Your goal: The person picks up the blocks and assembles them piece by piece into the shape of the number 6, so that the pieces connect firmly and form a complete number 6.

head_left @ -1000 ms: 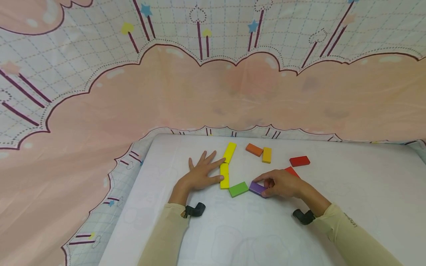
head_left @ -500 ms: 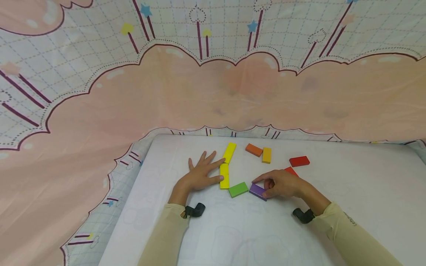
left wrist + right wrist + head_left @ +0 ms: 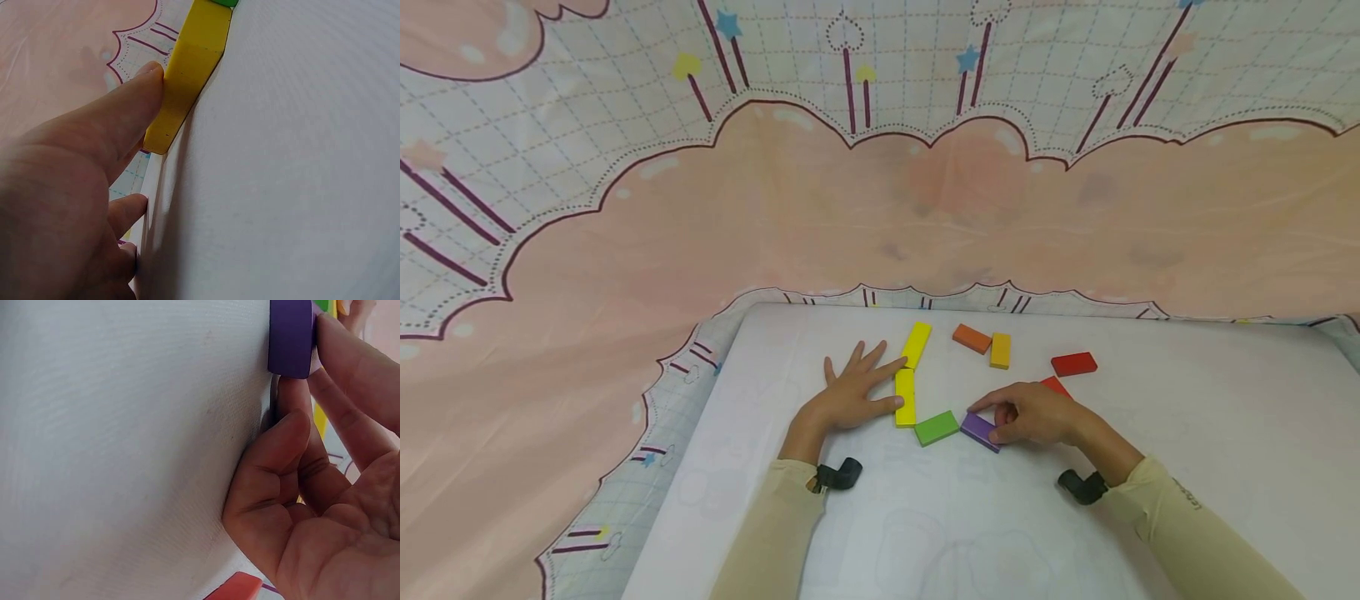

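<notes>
My left hand (image 3: pixel 853 396) rests on the table with its fingers spread. Its thumb touches the near yellow block (image 3: pixel 907 415), and the index fingertip reaches the lower end of the far yellow block (image 3: pixel 917 338). In the left wrist view the thumb lies along the yellow block (image 3: pixel 190 69). A purple block (image 3: pixel 976 432) lies flat, pinched by the thumb and fingers of my right hand (image 3: pixel 1037 414); the right wrist view shows the thumb on the purple block (image 3: pixel 290 337) and other fingers curled beside it. Between the near yellow and purple blocks sits a green block (image 3: pixel 937 428).
Farther back lie an orange block (image 3: pixel 972 338) and an amber block (image 3: pixel 1001 351), end to end. To the right is a red block (image 3: pixel 1073 364); another red block (image 3: pixel 1055 386) is partly hidden behind the right hand. A patterned curtain (image 3: pixel 880 217) hangs behind the white table (image 3: pixel 895 508).
The purple block has shifted very slightly toward the person under the right thumb and fingers. The left hand and the other blocks stay where they were.
</notes>
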The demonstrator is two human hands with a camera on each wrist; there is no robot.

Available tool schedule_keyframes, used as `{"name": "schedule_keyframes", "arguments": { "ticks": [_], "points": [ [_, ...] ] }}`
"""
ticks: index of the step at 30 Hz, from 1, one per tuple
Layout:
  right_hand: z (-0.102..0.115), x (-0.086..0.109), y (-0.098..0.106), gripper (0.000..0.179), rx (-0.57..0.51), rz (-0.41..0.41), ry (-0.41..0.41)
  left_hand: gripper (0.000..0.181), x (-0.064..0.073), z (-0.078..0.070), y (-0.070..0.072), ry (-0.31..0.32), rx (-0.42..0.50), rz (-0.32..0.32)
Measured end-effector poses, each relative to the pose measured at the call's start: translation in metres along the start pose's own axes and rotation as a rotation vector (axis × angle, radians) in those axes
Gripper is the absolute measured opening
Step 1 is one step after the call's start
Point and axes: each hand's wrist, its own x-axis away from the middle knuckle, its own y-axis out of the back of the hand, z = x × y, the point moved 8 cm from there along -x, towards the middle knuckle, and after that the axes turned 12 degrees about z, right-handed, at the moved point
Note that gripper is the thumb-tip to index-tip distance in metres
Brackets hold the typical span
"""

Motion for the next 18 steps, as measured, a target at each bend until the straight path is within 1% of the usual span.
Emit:
{"name": "schedule_keyframes", "arguments": {
  "ticks": [11, 18],
  "points": [
    [0.001, 0.0002, -0.0006, 0.043, 0.026, -0.008, -0.009, 0.069, 0.0006, -0.0003, 0.0002, -0.001, -0.003, 0.002],
    [0.0024, 0.0002, -0.0008, 0.045, 0.042, 0.001, -0.015, 0.069, 0.0006, 0.0002, 0.0002, 0.002, -0.002, 0.001]
  ]
}}
